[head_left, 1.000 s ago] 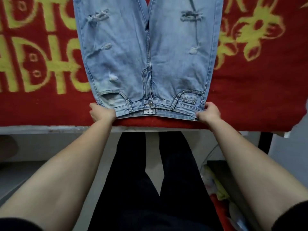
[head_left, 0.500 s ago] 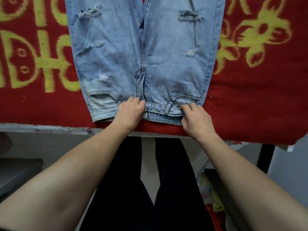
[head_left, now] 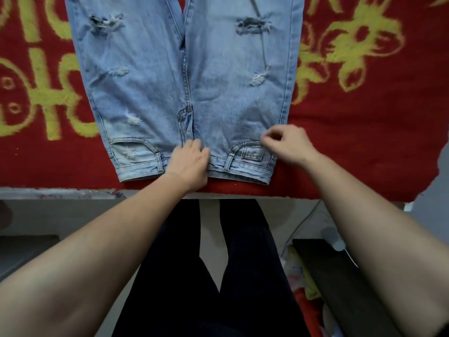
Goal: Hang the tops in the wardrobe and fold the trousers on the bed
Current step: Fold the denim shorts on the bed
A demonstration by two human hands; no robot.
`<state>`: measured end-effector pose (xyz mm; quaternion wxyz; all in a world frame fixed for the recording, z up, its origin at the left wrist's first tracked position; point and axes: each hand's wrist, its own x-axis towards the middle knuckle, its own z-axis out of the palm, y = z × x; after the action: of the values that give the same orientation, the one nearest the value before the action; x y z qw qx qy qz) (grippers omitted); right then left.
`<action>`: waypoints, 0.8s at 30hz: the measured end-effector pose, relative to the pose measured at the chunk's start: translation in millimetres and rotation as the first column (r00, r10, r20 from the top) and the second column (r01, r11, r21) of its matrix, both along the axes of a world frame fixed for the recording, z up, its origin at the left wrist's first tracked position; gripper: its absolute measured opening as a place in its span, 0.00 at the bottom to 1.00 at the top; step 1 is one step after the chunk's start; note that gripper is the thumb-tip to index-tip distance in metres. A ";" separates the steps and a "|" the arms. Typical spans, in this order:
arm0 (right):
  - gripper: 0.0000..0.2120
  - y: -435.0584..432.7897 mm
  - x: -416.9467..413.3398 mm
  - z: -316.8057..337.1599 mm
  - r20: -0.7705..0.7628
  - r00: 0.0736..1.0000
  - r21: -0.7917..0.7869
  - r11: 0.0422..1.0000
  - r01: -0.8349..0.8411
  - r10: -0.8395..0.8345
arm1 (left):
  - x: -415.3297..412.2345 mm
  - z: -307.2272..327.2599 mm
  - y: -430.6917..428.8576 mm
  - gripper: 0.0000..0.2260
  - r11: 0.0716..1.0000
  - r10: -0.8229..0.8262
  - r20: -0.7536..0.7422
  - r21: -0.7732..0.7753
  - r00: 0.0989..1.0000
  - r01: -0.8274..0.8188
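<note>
Head view: light-blue ripped jeans (head_left: pixel 155 76) lie flat, waistband nearest the person, on a red, yellow-patterned blanket (head_left: pixel 364 132) over the bed (head_left: pixel 60 192). Left hand (head_left: pixel 190 164) rests with relaxed fingers on the waistband's middle, by the fly. Right hand (head_left: pixel 289 144) sits at the pocket, fingers curled; whether it pinches denim I cannot tell.

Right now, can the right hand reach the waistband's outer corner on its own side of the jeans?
Probably yes. The right hand is right beside that corner of the jeans, with nothing lying between them. The left hand presses the middle of the waistband, well clear of it.
</note>
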<state>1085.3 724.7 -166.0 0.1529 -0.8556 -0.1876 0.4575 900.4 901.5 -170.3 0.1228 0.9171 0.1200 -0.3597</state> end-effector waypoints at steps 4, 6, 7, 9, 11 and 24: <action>0.09 19.7 54.9 -10.0 -0.015 0.798 0.096 0.794 0.600 -0.602 | 36.2 6.1 -48.8 0.12 0.919 0.318 0.098 -0.276 0.943 -0.282; 0.08 28.9 68.1 -14.6 -0.238 0.636 0.083 0.637 0.766 -0.734 | 54.3 3.3 -76.6 0.18 0.857 0.427 -0.019 -0.309 0.904 -0.411; 0.07 31.9 71.1 -15.3 -0.288 0.610 0.093 0.613 0.785 -0.738 | 62.1 1.1 -87.5 0.23 0.856 0.440 -0.063 -0.271 0.896 -0.440; 0.05 36.8 74.2 -17.3 -0.269 0.643 0.140 0.632 0.762 -0.717 | 74.0 -4.1 -101.8 0.25 0.888 0.424 -0.093 -0.154 0.901 -0.434; 0.08 39.7 77.2 -16.8 -0.206 0.675 0.165 0.655 0.738 -0.709 | 80.3 -8.9 -104.7 0.17 0.887 0.438 -0.090 -0.120 0.894 -0.447; 0.11 125.4 58.1 26.6 -0.358 0.723 0.222 0.698 0.681 -0.591 | 53.3 8.8 -91.4 0.19 0.751 0.629 0.062 -0.306 0.775 -0.585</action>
<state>1143.4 850.2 -139.3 0.4706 -0.7597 0.0686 0.4435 953.7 810.1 -161.5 0.3661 0.8283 0.3514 -0.2376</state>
